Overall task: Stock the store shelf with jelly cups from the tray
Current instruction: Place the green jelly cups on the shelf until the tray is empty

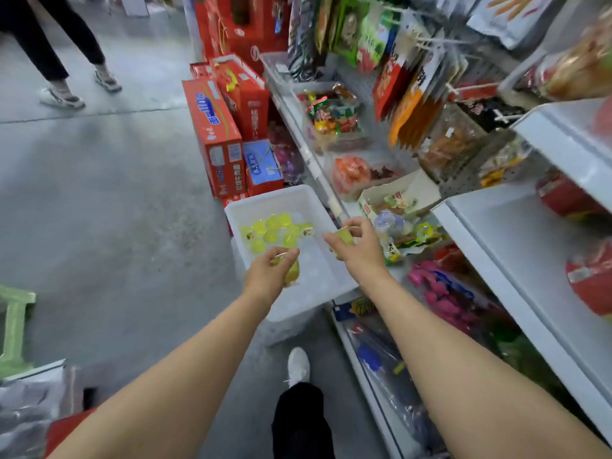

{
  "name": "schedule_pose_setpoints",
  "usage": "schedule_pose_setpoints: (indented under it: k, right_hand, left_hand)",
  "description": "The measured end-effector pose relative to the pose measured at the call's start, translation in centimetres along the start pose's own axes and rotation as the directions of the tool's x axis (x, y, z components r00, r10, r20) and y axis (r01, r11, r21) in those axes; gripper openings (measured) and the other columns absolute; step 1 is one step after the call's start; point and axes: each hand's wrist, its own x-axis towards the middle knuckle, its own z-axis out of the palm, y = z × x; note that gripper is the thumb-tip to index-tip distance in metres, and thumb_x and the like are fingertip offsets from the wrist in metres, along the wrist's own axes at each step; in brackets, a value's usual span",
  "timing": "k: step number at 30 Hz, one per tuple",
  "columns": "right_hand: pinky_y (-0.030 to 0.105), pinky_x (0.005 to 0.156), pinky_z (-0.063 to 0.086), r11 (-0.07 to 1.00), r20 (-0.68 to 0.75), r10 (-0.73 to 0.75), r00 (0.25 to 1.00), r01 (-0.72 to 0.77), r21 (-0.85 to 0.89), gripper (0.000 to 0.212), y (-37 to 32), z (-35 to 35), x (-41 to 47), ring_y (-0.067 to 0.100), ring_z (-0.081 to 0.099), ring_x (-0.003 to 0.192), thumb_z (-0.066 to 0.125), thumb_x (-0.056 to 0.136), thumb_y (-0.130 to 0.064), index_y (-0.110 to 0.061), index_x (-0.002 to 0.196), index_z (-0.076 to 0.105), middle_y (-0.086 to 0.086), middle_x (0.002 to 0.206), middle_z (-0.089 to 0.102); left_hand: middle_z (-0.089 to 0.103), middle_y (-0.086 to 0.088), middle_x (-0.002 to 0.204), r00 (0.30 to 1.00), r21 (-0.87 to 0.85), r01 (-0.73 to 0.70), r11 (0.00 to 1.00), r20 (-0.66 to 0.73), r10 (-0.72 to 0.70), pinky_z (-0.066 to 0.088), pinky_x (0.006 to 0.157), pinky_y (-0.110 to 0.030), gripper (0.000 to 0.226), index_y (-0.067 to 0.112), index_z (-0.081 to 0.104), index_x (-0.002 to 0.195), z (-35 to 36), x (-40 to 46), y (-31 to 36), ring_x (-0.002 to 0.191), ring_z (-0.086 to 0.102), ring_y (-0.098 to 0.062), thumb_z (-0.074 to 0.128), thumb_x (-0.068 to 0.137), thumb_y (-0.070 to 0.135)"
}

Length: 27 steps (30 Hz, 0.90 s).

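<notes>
A white plastic tray (pixel 331 279) stands on the floor against the shelf and holds several yellow-green jelly cups (pixel 273 231) at its far end. My left hand (pixel 266 274) is over the tray's middle and grips one yellow jelly cup (pixel 293 274). My right hand (pixel 356 251) hovers at the tray's right rim, by the shelf edge, and pinches another jelly cup (pixel 345 236). The white store shelf (pixel 334 203) runs along the right, with a few jelly cups and packets (pixel 407 233) lying on it just past my right hand.
Red gift boxes (pixel 220 137) are stacked on the floor beyond the tray. Snack bins and hanging packets fill the shelf's far part. A second white shelf level (pixel 516 246) juts out at right. Another person's legs (pixel 63 61) stand at top left. A green stool (pixel 15 326) sits at left.
</notes>
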Motion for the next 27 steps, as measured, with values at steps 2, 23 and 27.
schedule_pose_setpoints:
  k: [2, 23, 27]
  right_hand:
    - [0.019, 0.073, 0.049, 0.999, -0.081, -0.032, 0.996, 0.034, 0.020, 0.040, -2.4, -2.6, -3.1, -0.002, 0.055, 0.088, 0.081, 0.081, -0.036, -0.022, 0.107, 0.053, -0.016, 0.097, 0.054]
    - [0.018, 0.073, 0.045, 0.927, -0.756, -0.312, 0.575, 0.358, -0.110, 0.035, -14.6, -39.2, -32.3, -0.002, 0.052, 0.077, 0.083, 0.078, -0.040, -0.022, 0.095, 0.058, -0.013, 0.089, 0.059]
    - [0.021, 0.074, 0.048, 0.928, -0.832, -0.322, 0.452, 0.326, -0.181, 0.032, -13.2, -46.5, -38.5, 0.001, 0.055, 0.078, 0.084, 0.076, -0.039, -0.026, 0.092, 0.059, -0.012, 0.091, 0.063]
  left_hand:
    - [0.068, -0.002, 0.096, 0.997, 0.013, -0.062, 0.998, 0.038, 0.061, 0.061, 0.078, -0.045, 0.024, 0.030, 0.070, 0.091, 0.3, -3.6, 1.9, 0.091, 0.067, -0.022, 0.070, 0.084, 0.053]
    - [0.055, 0.006, 0.122, 0.709, -0.219, -0.479, 0.850, 0.475, 0.522, 0.050, 0.098, -0.038, 0.067, 0.022, 0.051, 0.126, 23.5, -37.8, 16.1, 0.114, 0.057, -0.015, 0.081, 0.074, 0.049]
    - [0.064, 0.006, 0.115, 0.603, -0.345, -0.450, 0.824, 0.563, 0.565, 0.053, 0.092, -0.035, 0.058, 0.021, 0.055, 0.116, 29.3, -45.6, 16.0, 0.109, 0.063, -0.016, 0.087, 0.069, 0.036]
